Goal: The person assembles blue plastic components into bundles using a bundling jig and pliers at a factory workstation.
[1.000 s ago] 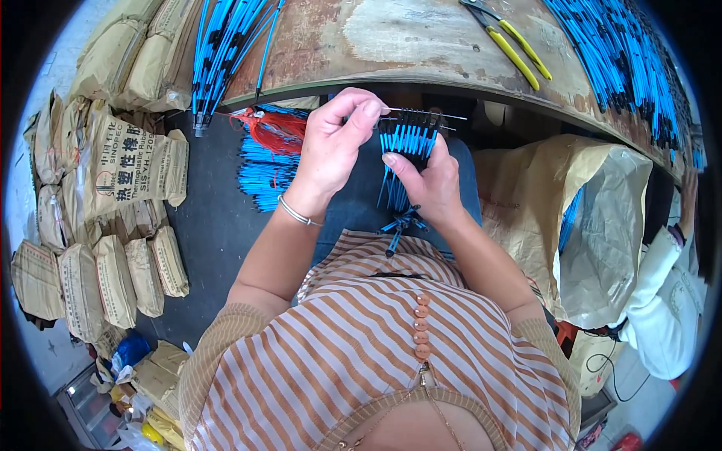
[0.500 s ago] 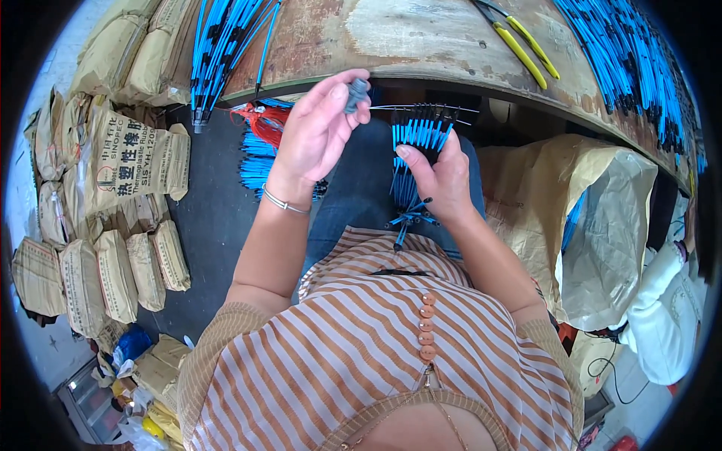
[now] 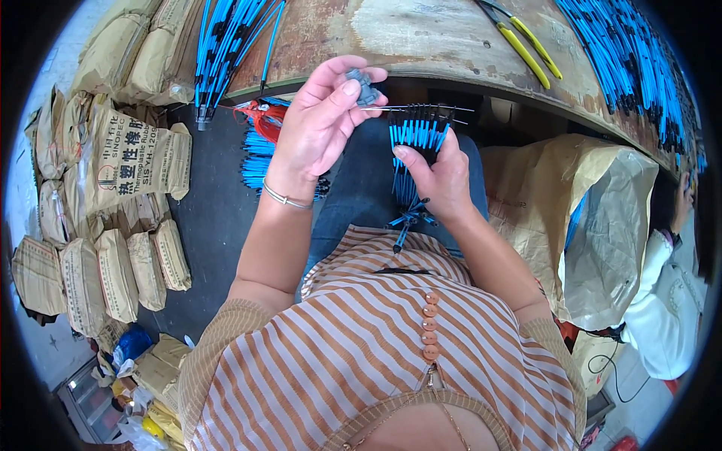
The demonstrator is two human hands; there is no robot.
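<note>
My left hand [image 3: 323, 116] is raised near the table edge and pinches a knobby grey lump [image 3: 364, 89] between thumb and fingers. Thin metal rods [image 3: 383, 109] run from beside those fingers to the right, across the black tops of a bundle of blue cables [image 3: 418, 135]. Whether the rods are fixed in the lump I cannot tell. That bundle is gripped by my right hand [image 3: 440, 180], its thumb lying across the front. Lower black-tipped ends of the cables [image 3: 410, 218] hang over my lap.
On the wooden table [image 3: 406, 34] lie yellow-handled pliers [image 3: 523, 52] and blue cable bundles [image 3: 624, 68] at right. More blue cables [image 3: 226, 45] and red strands [image 3: 267, 120] are at left. Paper sacks [image 3: 113, 278] line the left; a large open paper bag [image 3: 564, 218] stands right, near another person's sleeve [image 3: 654, 331].
My left hand has shifted slightly right, and the grey lump has turned in its fingers. The right hand with its cables has barely moved. At far right, the other person's arm has moved.
</note>
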